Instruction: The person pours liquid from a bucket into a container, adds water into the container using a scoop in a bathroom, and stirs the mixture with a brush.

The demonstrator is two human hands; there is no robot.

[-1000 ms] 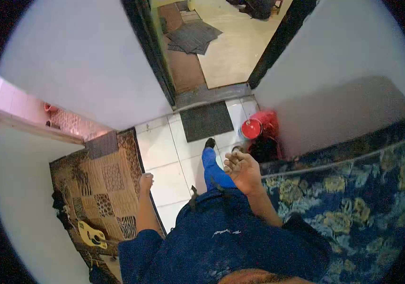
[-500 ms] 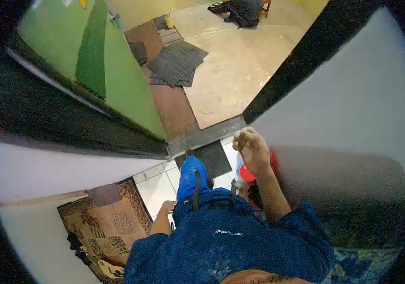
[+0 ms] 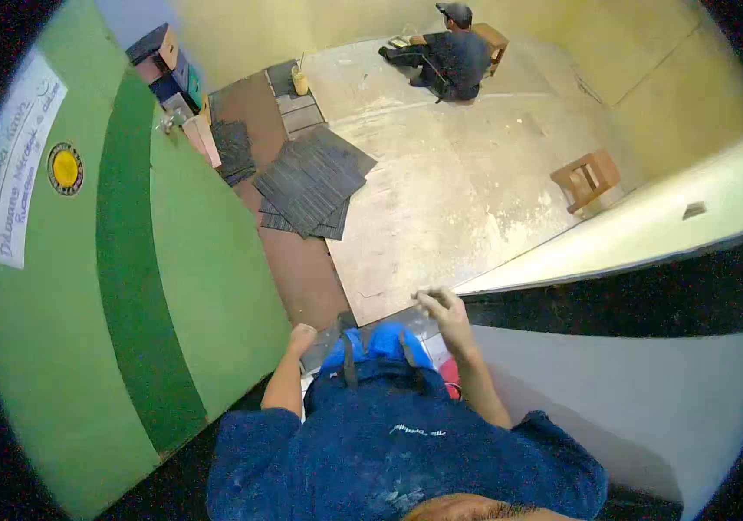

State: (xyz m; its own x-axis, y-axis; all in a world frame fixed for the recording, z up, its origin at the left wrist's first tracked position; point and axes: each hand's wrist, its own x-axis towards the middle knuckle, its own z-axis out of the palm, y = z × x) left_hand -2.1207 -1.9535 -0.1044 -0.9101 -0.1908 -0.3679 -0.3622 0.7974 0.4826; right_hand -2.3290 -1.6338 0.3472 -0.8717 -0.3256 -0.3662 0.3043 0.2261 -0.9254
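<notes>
My left hand (image 3: 303,338) hangs beside my body near the green door (image 3: 207,286), its fingers curled; whether anything is in it is too small to make out. In front of my right side, my right hand (image 3: 446,314) is raised over the doorway's threshold, fingers bent and partly apart, with nothing visible between them. Neither hand touches the door or the wall. Beyond them on the room's floor lies a loose stack of dark carpet tiles (image 3: 311,181). Part of a red object (image 3: 450,375) shows beneath my right forearm.
Another person (image 3: 456,61) in dark clothes and a cap sits on the floor at the back, beside a wooden stool (image 3: 492,43). A second stool (image 3: 586,180) stands at the right. A yellow container (image 3: 300,82) and stacked boxes (image 3: 176,74) are at the back left.
The view has moved forward from the tiled hallway to the doorway, and more of the room and the seated person show. My right hand has come lower; the patterned rug has left view.
</notes>
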